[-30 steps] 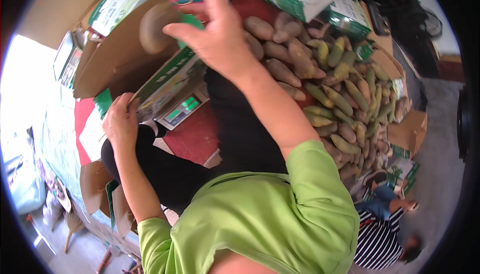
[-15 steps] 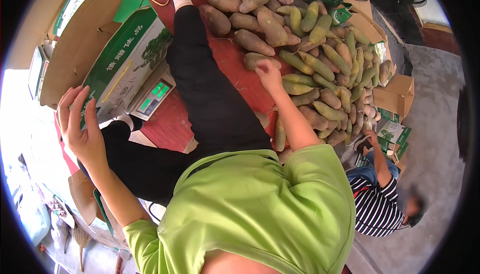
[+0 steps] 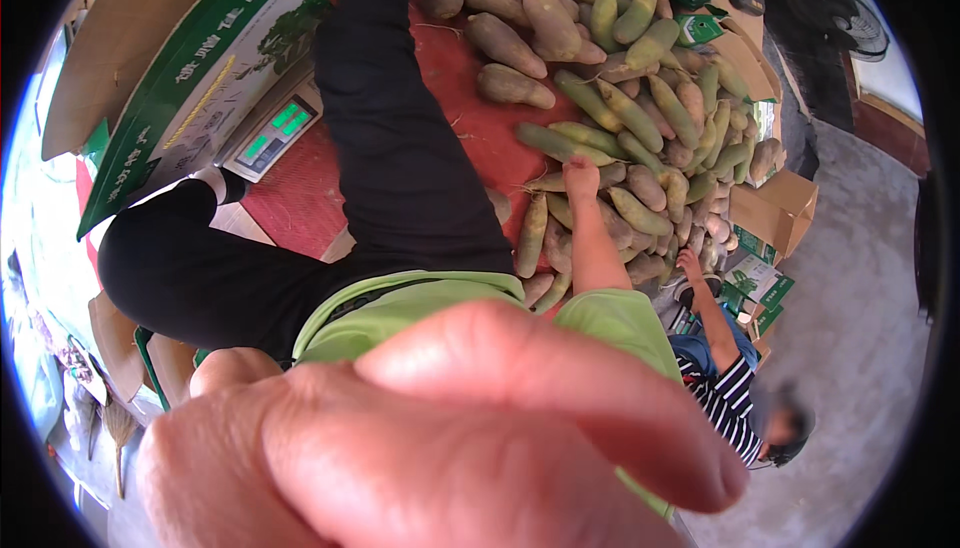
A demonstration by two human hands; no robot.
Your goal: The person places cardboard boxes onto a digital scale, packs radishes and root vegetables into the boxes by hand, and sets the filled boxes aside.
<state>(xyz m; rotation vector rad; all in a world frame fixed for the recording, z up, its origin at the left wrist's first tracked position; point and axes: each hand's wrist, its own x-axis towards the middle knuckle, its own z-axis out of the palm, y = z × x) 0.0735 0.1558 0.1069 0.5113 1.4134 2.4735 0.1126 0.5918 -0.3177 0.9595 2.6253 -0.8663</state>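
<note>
Right hand: is lying at the left edge of the root pile, fingers curling together; whether they are clamping on a root, I cannot tell.
Long green root: is lying at eleven o'clock from the right hand, touching its fingertips or just beside them, its long axis running from ten toward four o'clock.
Second root: is showing at nine o'clock from that hand, which is partly covering it.
Nearer hand: the right; the left hand is looming blurred at six o'clock, close to the camera, fingers bending, any grip impossible to tell.
Carton and scale: the green-and-white carton is standing at ten o'clock, the scale glowing green beside it.
Co-worker: a striped shirt is showing at four o'clock.
</note>
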